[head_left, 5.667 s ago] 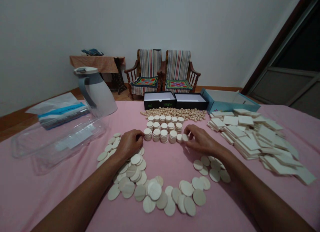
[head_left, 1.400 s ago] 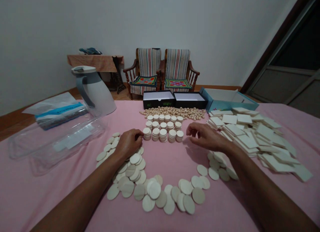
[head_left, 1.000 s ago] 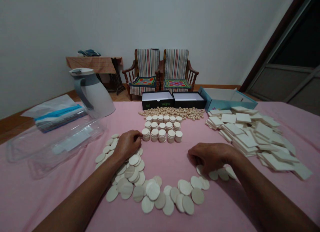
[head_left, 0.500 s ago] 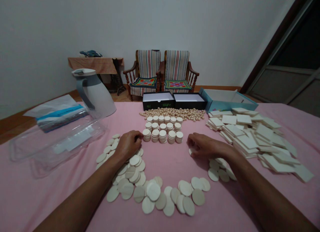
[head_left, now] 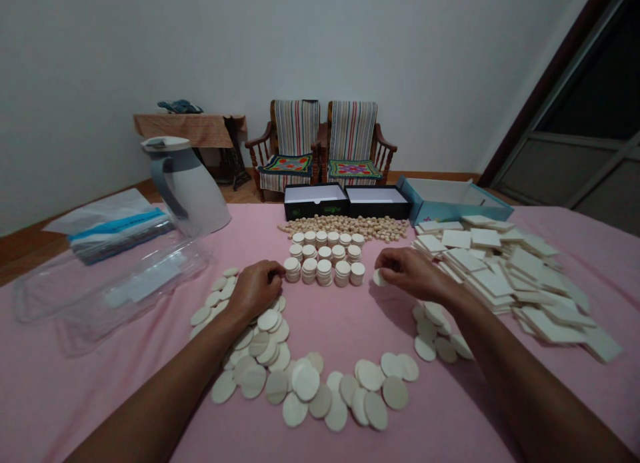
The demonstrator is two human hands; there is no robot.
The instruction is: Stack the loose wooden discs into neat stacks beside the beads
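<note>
My right hand (head_left: 410, 271) holds a pale round wooden disc (head_left: 380, 278) at its fingertips, just right of the front row of stacks. My left hand (head_left: 257, 286) has its fingers curled in, close beside the leftmost front stack of discs (head_left: 293, 270); whether it holds anything is hidden. Rows of short disc stacks (head_left: 325, 271) stand in the middle of the table. Loose discs (head_left: 306, 381) curve along the near side, with more under my left wrist. A smaller group of discs (head_left: 426, 330) lies below my right forearm.
Small wooden beads (head_left: 345, 226) lie behind the stacks, before two black boxes (head_left: 316, 202) and a blue box (head_left: 453, 203). Square wooden pieces (head_left: 515, 276) pile up at the right. A jug (head_left: 197, 193), clear plastic trays (head_left: 145, 280) and a packet (head_left: 120, 233) occupy the left.
My right hand has moved slightly up and away from me, and the disc at its fingertips now shows more. My left hand stays by the leftmost front stack.
</note>
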